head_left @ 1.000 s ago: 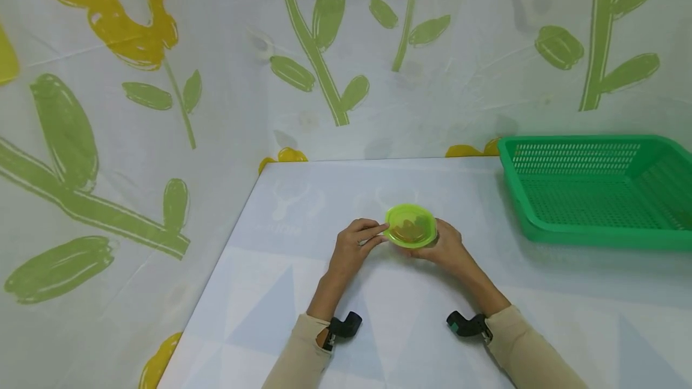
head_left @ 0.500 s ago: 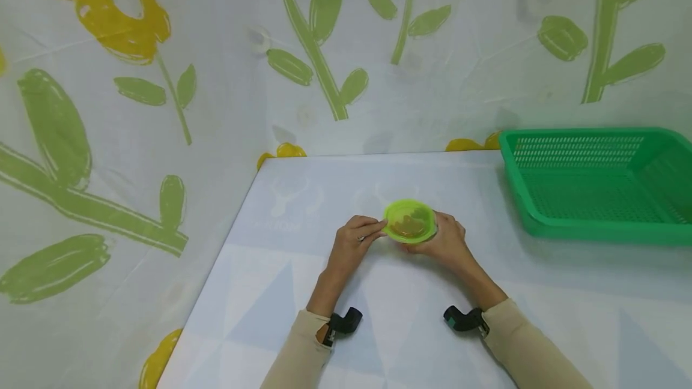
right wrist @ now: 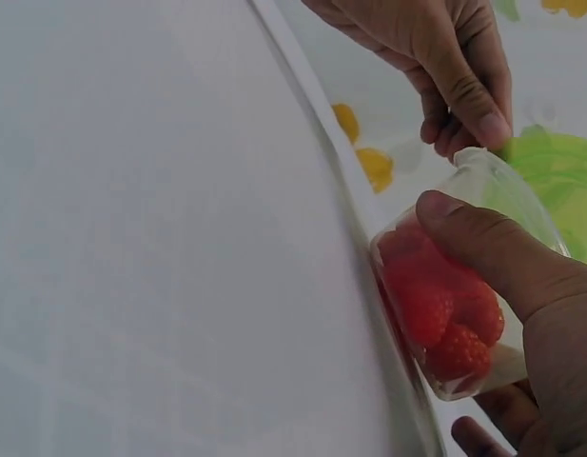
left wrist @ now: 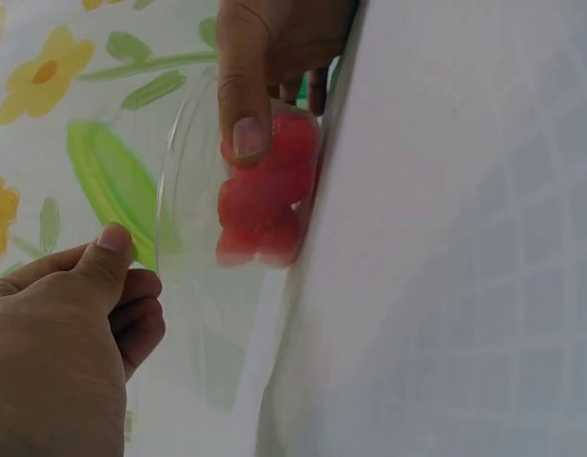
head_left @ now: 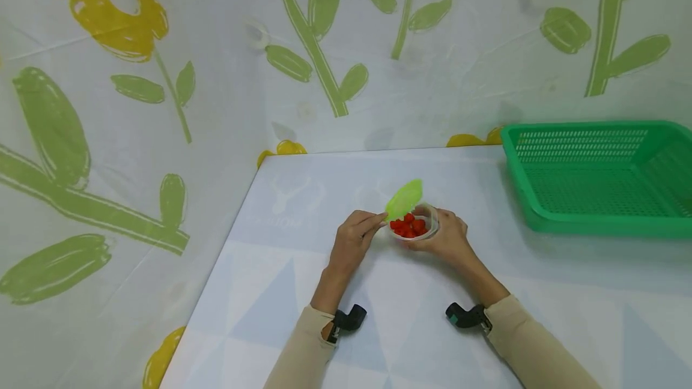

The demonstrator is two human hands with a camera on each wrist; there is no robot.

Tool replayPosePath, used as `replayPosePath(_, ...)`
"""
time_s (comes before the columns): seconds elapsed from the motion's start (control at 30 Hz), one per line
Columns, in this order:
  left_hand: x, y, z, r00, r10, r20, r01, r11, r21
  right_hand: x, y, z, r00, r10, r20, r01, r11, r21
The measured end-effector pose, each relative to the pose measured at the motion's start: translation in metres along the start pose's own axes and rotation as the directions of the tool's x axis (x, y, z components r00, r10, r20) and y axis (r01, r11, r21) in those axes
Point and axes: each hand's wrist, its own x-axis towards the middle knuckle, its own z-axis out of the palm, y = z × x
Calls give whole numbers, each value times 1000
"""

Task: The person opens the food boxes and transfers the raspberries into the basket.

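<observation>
A clear plastic tub (head_left: 431, 221) stands on the table with several red raspberries (right wrist: 455, 319) in it. The right hand (head_left: 447, 234) grips the tub round its side, thumb at the front. Between thumb and fingers the left hand (head_left: 354, 239) pinches the edge of a translucent lime-green lid (head_left: 405, 198). That lid is tilted up above the tub's left rim, its far edge raised. In the left wrist view the lid (left wrist: 107, 181) is seen nearly edge-on, beside the tub's rim. The left hand's other fingers are curled under.
A green perforated plastic basket (head_left: 594, 224) stands at the back right of the white table (head_left: 270, 317). A flower-patterned cloth (head_left: 227, 77) hangs behind and to the left, along the table's edges.
The lid lay flat over the tub before; the left hand has lifted it to a steep tilt, and the red raspberries now show. The right hand keeps its hold on the tub.
</observation>
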Motion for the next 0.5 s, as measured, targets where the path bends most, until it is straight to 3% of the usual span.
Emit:
replayPosePath(0.1,1,1,0,999,-12,-30,13,1000,14,0,0,1,1000,11,12,-11,1000,-4)
replayPosePath(0.2,1,2,0,994,-63,-95,64,998,10,0,2,2,1000,10,25,-10,1000,9)
replayPosePath(0.5,-1,-2,5,940,-234,-249,211,971,-113,1,4,2,999,-30,25,28,997,68)
